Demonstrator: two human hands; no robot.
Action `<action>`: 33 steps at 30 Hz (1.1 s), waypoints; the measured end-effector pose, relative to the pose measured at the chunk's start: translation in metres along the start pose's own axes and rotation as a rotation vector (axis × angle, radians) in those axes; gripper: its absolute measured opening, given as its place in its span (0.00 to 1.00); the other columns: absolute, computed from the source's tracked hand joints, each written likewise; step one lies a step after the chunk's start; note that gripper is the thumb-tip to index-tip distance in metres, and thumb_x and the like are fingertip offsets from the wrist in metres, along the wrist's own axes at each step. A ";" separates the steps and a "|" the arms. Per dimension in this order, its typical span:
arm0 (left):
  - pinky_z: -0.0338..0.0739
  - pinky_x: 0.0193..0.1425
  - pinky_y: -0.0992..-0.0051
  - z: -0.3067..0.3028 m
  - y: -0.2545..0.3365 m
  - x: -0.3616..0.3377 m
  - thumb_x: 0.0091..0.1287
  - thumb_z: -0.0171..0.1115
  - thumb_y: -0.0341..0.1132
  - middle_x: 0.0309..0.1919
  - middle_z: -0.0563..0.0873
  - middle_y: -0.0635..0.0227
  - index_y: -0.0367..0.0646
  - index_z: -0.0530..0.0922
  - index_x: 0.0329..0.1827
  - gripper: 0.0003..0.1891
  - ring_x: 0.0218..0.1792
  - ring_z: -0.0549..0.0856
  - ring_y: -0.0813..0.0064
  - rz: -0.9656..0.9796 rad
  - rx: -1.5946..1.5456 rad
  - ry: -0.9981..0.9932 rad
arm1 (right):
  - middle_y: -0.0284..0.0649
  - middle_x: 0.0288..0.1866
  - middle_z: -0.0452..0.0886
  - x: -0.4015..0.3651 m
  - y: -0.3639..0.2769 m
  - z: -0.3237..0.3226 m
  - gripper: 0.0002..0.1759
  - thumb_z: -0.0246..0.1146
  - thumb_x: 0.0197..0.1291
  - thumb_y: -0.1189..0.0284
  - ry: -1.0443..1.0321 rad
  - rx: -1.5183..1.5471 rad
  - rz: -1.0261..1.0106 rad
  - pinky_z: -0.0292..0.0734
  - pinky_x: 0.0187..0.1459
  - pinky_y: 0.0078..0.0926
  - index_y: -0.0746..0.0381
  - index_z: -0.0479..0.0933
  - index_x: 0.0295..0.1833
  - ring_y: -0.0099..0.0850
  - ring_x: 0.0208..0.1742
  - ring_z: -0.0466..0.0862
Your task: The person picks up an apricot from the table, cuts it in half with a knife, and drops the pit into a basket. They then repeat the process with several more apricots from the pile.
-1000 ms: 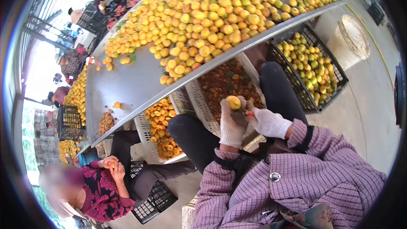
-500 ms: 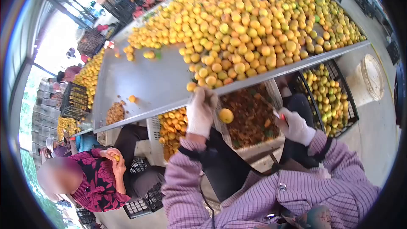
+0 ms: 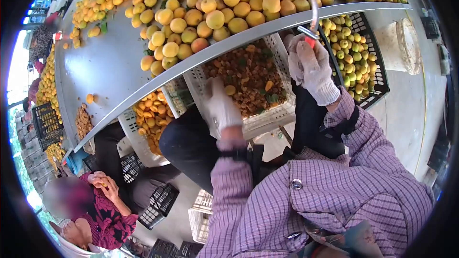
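The metal table (image 3: 110,67) at top holds many uncut apricots (image 3: 215,19); the left hand (image 3: 221,107) is open over the partly filled crate (image 3: 267,117) in centre, the right hand (image 3: 313,69) clenches a knife (image 3: 313,14).

Your white-gloved left hand (image 3: 221,107) has dropped from the edge of the grey metal table (image 3: 110,67) to the white plastic crate of pits (image 3: 267,117). Your gloved right hand (image 3: 311,69) has raised its red-handled curved blade (image 3: 313,9) to the piled yellow apricots (image 3: 215,19).
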State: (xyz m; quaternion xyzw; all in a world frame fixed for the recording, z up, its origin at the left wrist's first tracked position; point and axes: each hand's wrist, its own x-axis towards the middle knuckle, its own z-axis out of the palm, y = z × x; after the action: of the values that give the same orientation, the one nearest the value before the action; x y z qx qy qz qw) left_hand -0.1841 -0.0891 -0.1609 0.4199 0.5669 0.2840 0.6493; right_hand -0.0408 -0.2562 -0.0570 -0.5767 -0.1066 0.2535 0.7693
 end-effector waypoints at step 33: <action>0.82 0.59 0.64 -0.064 0.195 0.024 0.65 0.70 0.34 0.51 0.89 0.50 0.36 0.81 0.65 0.25 0.52 0.89 0.58 0.907 0.705 0.017 | 0.29 0.28 0.72 -0.048 -0.009 -0.054 0.17 0.57 0.80 0.62 -0.084 -0.300 -0.334 0.61 0.25 0.15 0.64 0.72 0.61 0.16 0.24 0.67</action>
State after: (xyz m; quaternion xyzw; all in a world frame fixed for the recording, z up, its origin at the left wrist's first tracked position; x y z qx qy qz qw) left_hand -0.2205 0.0399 -0.0041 0.8100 0.3957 0.3313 0.2784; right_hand -0.0550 -0.3274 -0.0592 -0.6480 -0.2692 0.1277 0.7009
